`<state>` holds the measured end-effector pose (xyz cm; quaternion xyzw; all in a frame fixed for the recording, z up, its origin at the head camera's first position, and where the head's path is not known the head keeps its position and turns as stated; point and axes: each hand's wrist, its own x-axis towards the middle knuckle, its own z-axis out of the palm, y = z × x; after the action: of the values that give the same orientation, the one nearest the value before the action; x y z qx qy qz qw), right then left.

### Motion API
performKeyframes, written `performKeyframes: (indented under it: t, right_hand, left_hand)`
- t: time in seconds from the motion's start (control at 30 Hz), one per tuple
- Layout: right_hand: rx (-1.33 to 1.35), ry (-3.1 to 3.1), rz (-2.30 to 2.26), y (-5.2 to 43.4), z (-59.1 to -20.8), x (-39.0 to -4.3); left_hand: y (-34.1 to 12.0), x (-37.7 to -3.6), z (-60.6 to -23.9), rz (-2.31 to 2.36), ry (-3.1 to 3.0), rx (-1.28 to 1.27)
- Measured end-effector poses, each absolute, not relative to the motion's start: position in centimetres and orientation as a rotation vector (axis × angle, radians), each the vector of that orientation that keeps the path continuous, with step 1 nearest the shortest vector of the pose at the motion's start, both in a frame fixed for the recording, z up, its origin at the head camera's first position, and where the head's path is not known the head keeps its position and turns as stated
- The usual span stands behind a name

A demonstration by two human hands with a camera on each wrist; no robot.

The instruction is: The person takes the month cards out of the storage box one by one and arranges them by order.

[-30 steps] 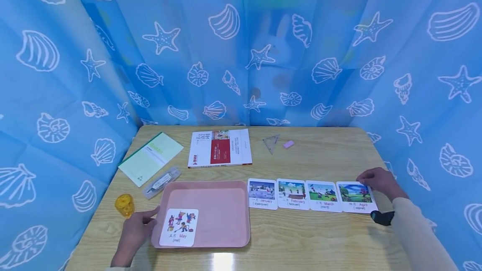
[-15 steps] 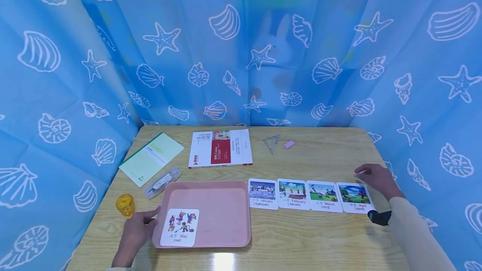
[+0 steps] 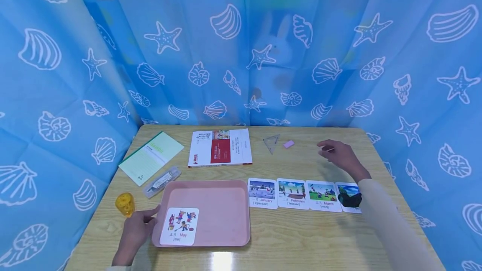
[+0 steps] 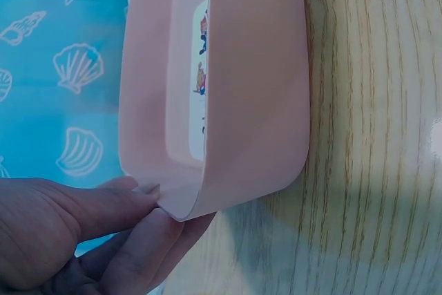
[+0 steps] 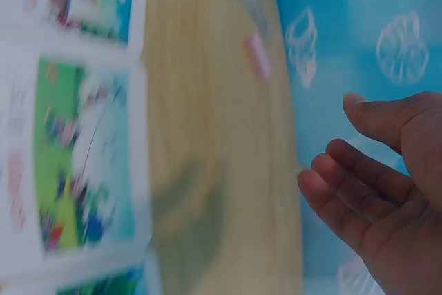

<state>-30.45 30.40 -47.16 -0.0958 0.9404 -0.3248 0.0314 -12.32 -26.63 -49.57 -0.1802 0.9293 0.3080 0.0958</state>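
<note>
My left hand [image 3: 136,231] pinches the left wall of a pink tray [image 4: 259,88] between thumb and fingers. In the tray's near left corner lies the May card [image 3: 179,226]. A row of month cards runs right from the tray: the January card [image 3: 262,193], the February card [image 3: 293,194], the March card [image 5: 83,160] and the April card [image 3: 348,190]. The black camera on my right wrist partly covers April in the head view. My right hand [image 3: 342,158] hovers behind the March and April cards, holding nothing, its fingers loosely bent.
Along the back lie a green notebook [image 3: 152,158], a white and red book [image 3: 220,147], a clear set square [image 3: 271,143] and a pink eraser [image 3: 288,144]. A clear case [image 3: 162,182] and an amber-yellow object [image 3: 125,204] sit left of the tray. Blue curtains [image 3: 241,74] border the table.
My right hand has let go of the April card's right edge, then lifted away to the left and back. My left hand still grips the tray, and the cards lie where they were.
</note>
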Motion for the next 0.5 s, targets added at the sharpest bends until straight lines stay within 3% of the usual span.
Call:
performKeyframes:
  t: [0.5]
  right_hand:
    - [-0.615, 2.71, -1.136, 13.8, -45.8, -31.1]
  left_hand:
    - [-26.8, -12.0, -49.7, 0.963, 2.797, -0.483]
